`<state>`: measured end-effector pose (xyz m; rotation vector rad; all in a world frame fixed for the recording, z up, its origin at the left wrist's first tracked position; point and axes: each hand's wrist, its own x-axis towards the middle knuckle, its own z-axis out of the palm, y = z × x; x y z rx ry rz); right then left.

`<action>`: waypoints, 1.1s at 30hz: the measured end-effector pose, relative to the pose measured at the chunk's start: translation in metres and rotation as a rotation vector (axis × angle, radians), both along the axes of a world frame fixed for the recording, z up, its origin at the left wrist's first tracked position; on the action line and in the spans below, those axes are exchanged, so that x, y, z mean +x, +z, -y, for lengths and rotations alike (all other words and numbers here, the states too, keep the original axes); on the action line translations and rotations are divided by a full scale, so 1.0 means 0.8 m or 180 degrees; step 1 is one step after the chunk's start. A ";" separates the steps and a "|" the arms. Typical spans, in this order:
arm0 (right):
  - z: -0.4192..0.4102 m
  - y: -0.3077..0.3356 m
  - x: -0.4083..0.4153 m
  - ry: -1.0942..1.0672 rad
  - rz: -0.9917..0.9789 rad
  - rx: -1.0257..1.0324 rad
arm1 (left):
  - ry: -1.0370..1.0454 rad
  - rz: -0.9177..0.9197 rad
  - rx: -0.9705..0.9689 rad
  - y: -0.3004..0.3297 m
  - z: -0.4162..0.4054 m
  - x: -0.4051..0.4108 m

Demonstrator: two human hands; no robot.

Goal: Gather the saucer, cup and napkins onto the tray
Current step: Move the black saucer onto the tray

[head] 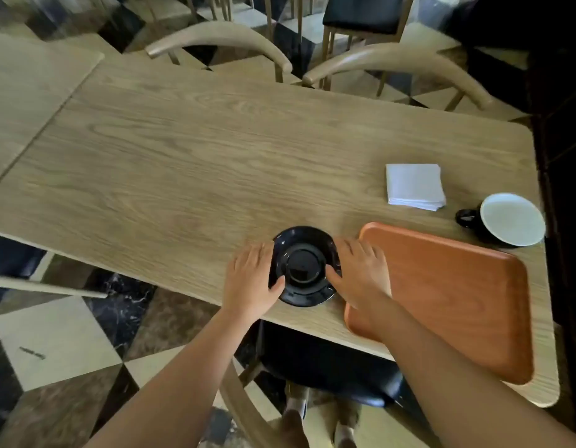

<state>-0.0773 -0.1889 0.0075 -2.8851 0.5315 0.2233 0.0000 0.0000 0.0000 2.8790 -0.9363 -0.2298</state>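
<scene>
A black saucer [304, 265] lies near the front edge of the wooden table [189, 150]. My left hand [249, 279] grips its left rim and my right hand [360, 271] grips its right rim, thumbs resting on top. Right beside it sits an orange-brown tray [457, 295] with nothing on it; my right forearm crosses its near left corner. A folded stack of white napkins [415, 186] lies on the table behind the tray. A black cup [509, 219] with a white inside stands at the table's right edge, its handle pointing left.
Two curved-back wooden chairs [222, 37] stand along the far side, and another chair [328, 360] with a dark seat is tucked under the near edge below my arms. A second table [25, 82] butts against the left. The floor is checkered.
</scene>
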 end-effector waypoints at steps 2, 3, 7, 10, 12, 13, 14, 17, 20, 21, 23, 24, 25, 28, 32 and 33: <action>-0.003 -0.002 0.002 -0.0038 -0.0068 0.0010 | 0.0157 -0.0229 0.0049 -0.005 -0.002 0.000; -0.005 -0.005 0.000 -0.0028 -0.0054 -0.0027 | 0.0201 -0.0267 -0.0019 -0.009 -0.003 -0.002; -0.012 -0.012 -0.003 -0.0181 -0.0042 0.0013 | 0.0411 -0.0651 -0.0398 -0.008 0.005 -0.008; -0.012 -0.016 0.000 -0.0494 0.0272 0.0617 | 0.0772 -0.1035 -0.0891 -0.002 0.011 -0.010; -0.010 -0.012 0.000 -0.0793 0.0497 0.1205 | 0.0930 -0.1297 -0.1217 0.008 0.015 -0.011; -0.007 -0.007 -0.002 -0.0945 0.0600 0.1437 | 0.0960 -0.1402 -0.1429 0.012 0.017 -0.010; -0.002 -0.001 -0.006 -0.1112 0.0683 0.1642 | 0.0994 -0.1501 -0.1602 0.019 0.019 -0.008; 0.022 0.018 -0.023 -0.1496 0.0807 0.2034 | 0.1095 -0.1792 -0.1942 0.038 0.033 -0.006; 0.052 0.026 -0.046 -0.1914 0.1038 0.2208 | 0.1291 -0.2095 -0.2329 0.035 0.057 -0.008; 0.062 0.027 -0.054 -0.2065 0.1118 0.2267 | 0.1405 -0.2215 -0.2455 0.034 0.068 -0.010; 0.082 0.029 -0.066 -0.2262 0.1264 0.2337 | 0.1581 -0.2499 -0.2645 0.031 0.091 -0.014; 0.091 0.028 -0.072 -0.2295 0.1312 0.2372 | 0.1616 -0.2612 -0.2690 0.030 0.103 -0.015; 0.100 0.026 -0.077 -0.2317 0.1336 0.2418 | 0.1610 -0.2714 -0.2730 0.027 0.113 -0.017; 0.120 0.013 -0.093 -0.2411 0.1287 0.2446 | 0.1472 -0.2761 -0.2650 0.012 0.140 -0.020; 0.137 -0.007 -0.104 -0.2492 0.1292 0.2501 | 0.1388 -0.2581 -0.2571 -0.008 0.164 -0.024; 0.140 -0.010 -0.105 -0.2516 0.1299 0.2546 | 0.1365 -0.2534 -0.2557 -0.010 0.168 -0.025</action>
